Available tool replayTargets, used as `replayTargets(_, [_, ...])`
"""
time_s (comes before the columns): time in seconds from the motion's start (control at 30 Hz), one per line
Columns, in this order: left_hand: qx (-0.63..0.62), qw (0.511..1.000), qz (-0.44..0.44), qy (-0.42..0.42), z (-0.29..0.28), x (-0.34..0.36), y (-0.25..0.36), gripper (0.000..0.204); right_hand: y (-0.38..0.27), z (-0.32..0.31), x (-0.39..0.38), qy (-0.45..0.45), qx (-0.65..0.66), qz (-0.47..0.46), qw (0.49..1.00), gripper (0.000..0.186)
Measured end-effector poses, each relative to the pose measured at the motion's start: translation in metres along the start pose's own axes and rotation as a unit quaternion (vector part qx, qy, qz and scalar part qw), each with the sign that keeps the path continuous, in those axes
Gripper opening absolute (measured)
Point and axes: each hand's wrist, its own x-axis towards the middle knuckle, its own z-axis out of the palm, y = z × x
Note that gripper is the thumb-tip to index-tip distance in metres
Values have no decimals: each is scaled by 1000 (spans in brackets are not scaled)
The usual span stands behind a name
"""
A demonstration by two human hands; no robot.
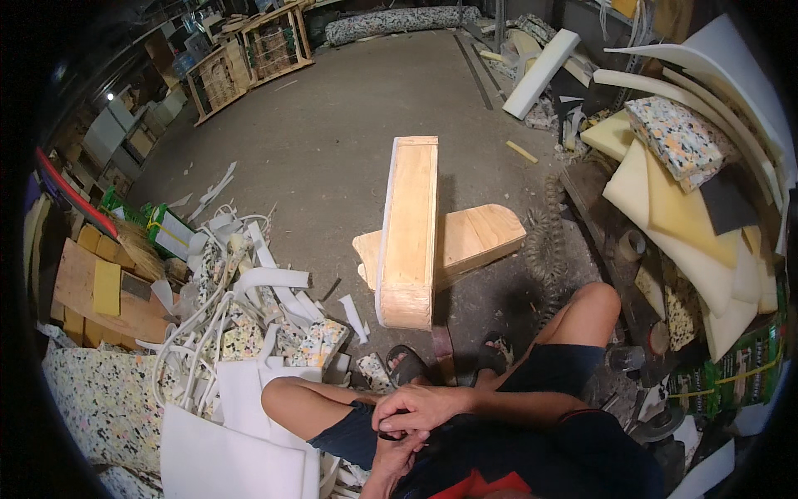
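My right hand (422, 407) and my left hand (394, 454) are close together over my lap, the right lying above the left. The fingers of both are curled. Between them a small dark piece (390, 435) shows, too covered to name. In front of my feet, a long wooden frame (410, 224) with a rounded near end and a white strip along its left edge rests across a second wooden frame (482, 237). Neither hand touches the frames.
Foam scraps (274, 279) and white foam sheets (224, 449) pile up at my left, near a broom (137, 245). Stacked foam pieces (673, 200) and a coiled hose (544, 237) are at my right. Slatted wooden frames (249, 62) stand at the back left.
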Motion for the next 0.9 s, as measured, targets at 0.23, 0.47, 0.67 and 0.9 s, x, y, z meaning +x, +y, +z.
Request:
replayTargets(0.23, [32, 995, -13, -97, -18, 2, 16, 14, 19, -25, -41, -5, -100, 75, 992, 49])
replayTargets(0.47, [176, 976, -5, -125, -11, 5, 32, 26, 28, -33, -53, -64, 4, 232, 971, 44])
replayTargets(0.67, [125, 986, -40, -105, -13, 4, 25, 15, 11, -14, -61, 108, 75, 128, 983, 43])
replayTargets(0.9, [-17, 997, -57, -49, -19, 5, 3, 12, 11, -1, -77, 86, 9, 234, 968, 36])
